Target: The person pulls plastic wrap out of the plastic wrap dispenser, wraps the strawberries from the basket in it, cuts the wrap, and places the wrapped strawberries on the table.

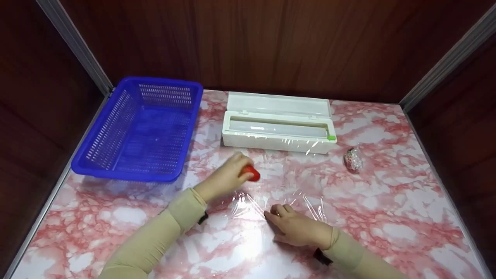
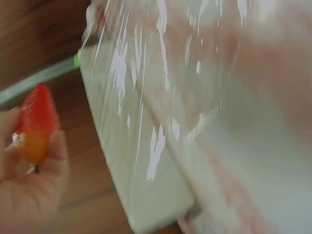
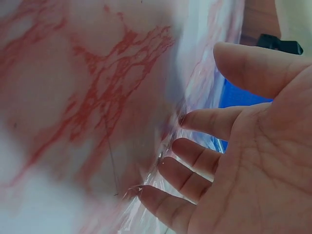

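My left hand (image 1: 234,170) grips a glossy red fruit (image 1: 251,173) above the table, between thumb and fingers. The left wrist view shows its red tapered end, orange lower part and short dark stem. Clear cling film (image 1: 248,201) stretches from the white dispenser box (image 1: 279,142) toward me over the tabletop. Near the film's front edge, my right hand (image 1: 296,226) rests with its fingertips on the film. In the right wrist view its fingers (image 3: 168,204) are slightly bent, touching the crinkled film, with the thumb held apart.
A blue plastic basket (image 1: 182,155) stands at the left. Behind the film, the dispenser's lid (image 1: 279,104) is raised, with the film roll (image 1: 277,128) visible inside. A small film-wrapped item (image 1: 353,160) lies at the right. Dark wood-grain panels (image 1: 248,42) enclose the marbled table.
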`<state>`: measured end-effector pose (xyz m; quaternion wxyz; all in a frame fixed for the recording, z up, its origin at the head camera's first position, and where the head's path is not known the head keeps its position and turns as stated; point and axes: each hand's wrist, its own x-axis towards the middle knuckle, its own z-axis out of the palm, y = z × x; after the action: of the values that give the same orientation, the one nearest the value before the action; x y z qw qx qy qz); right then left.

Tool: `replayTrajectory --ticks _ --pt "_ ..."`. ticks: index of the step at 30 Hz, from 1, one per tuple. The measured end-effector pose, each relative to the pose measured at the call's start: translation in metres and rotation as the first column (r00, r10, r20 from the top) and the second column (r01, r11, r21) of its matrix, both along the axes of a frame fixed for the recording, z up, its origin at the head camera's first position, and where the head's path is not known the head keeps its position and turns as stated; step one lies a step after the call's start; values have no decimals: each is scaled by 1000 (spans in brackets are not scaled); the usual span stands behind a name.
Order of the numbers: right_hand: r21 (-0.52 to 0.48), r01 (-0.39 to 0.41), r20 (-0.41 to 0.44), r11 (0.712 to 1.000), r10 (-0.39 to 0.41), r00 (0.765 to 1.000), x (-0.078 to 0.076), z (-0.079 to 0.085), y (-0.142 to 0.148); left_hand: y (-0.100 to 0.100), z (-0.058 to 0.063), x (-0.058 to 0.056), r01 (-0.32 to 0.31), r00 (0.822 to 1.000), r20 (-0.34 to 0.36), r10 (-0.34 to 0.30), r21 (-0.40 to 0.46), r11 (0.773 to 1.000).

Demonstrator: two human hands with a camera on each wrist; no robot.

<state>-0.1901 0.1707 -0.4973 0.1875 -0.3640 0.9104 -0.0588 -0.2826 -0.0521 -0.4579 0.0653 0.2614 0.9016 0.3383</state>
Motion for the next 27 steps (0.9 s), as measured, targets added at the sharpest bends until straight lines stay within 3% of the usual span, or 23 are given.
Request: replayTrajectory --ticks 3,6,12,18,27 --pt "25 1 -3 1000 -1 1000 1 1 -1 12 -14 4 66 997 42 -64 -44 997" --pt "48 0 -2 999 0 1000 2 3 -2 21 -24 8 91 995 55 -89 -44 995" --pt "63 -1 -3 998 1 1000 4 3 -2 39 -36 13 88 992 95 -88 2 996" --pt "87 -25 -44 996 29 999 6 2 -2 54 -41 18 61 989 133 -67 46 997" --pt "125 15 -9 992 -14 1000 13 5 -6 67 -51 24 30 996 87 -38 86 996"
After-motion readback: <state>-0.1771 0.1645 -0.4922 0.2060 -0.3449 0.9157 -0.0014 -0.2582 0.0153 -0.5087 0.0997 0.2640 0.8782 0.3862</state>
